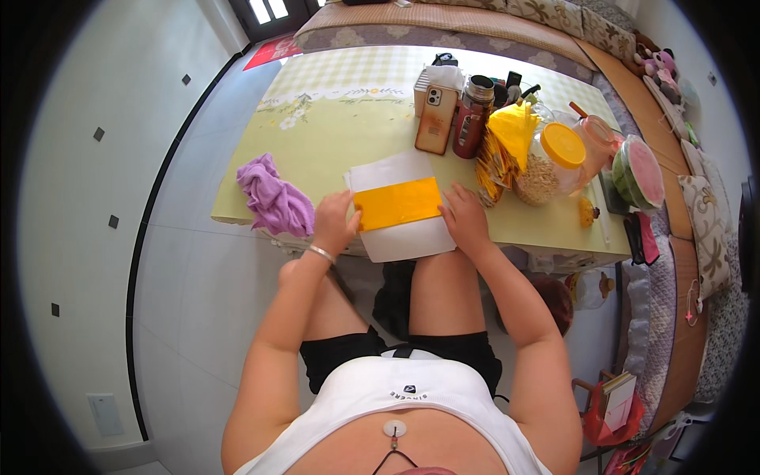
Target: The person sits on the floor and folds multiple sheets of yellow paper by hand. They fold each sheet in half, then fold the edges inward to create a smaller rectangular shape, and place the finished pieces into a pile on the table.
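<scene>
A glossy yellow-orange rectangular sheet lies across white paper at the near edge of the table. At its left end, my left hand grips the sheet with bent fingers, the thumb on its edge. My right hand holds the opposite end, fingertips at the right edge. The white paper sticks out beyond the sheet, both toward me and away from me. Left of my left hand is a crumpled purple cloth.
Behind the paper, a phone leans upright beside a dark red thermos. To the right stand a pile of yellow packets, a jar with a yellow lid and a cut watermelon. A patterned cloth covers the table.
</scene>
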{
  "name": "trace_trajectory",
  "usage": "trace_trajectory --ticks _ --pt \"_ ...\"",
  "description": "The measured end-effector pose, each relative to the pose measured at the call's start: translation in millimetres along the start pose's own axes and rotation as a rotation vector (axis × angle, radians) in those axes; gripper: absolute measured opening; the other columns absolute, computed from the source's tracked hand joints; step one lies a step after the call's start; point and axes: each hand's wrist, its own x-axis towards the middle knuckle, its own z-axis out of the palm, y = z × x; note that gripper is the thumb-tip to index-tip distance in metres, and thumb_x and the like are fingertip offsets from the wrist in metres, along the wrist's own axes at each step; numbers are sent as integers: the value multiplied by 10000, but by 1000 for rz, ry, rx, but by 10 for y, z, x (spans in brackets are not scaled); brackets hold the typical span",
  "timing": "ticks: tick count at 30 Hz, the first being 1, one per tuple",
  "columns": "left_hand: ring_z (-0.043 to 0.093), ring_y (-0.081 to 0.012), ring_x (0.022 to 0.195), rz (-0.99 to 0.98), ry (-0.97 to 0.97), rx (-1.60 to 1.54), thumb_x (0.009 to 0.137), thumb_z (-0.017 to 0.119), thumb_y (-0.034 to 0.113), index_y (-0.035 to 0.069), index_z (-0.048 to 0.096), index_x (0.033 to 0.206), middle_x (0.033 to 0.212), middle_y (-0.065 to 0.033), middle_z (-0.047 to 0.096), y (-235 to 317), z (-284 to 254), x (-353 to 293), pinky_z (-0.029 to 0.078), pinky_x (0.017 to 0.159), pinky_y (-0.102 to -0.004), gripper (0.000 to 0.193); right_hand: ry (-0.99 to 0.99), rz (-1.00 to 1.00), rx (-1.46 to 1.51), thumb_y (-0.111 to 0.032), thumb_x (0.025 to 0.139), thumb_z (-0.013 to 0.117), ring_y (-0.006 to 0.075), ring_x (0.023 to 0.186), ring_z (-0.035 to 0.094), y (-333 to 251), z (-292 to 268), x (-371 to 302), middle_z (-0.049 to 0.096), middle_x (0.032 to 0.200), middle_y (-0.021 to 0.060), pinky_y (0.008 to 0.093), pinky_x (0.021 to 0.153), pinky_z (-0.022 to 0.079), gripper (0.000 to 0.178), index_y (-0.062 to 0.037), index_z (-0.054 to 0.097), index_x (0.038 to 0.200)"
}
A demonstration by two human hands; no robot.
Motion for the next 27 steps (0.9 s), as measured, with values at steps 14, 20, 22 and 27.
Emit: trace_trajectory --ticks 14,20,22,27 --pt "655 -180 610 -691 -91 -552 746 707 -50 5 655 842 747 -85 685 -183 218 440 518 549 -282 121 -40 772 1096 -54 955 591 196 654 707 -10 444 343 698 901 138 280 553 562 597 21 338 1491" --pt "734 -205 735 -957 59 -1100 887 691 -9 -15 658 970 839 -97 714 121 186 323 611 615 -290 90 26 785 1134 -192 979 659 186 687 722 -134 295 345 716 851 110 276 577 576 177 -25 618 1019" --pt "736 -207 744 -946 74 -1135 905 696 16 -31 664 973 854 -105 716 71 199 248 625 656 -302 88 35 800 1140 -205 980 660 193 692 729 -194 246 338 722 836 116 278 576 580 180 -29 625 981" --pt "722 -181 750 -866 47 -1112 913 701 45 -51 684 947 866 -109 720 -70 321 117 610 685 -278 104 -4 800 1054 -208 973 661 202 673 732 -163 238 312 728 816 130 282 564 582 192 -22 623 945"
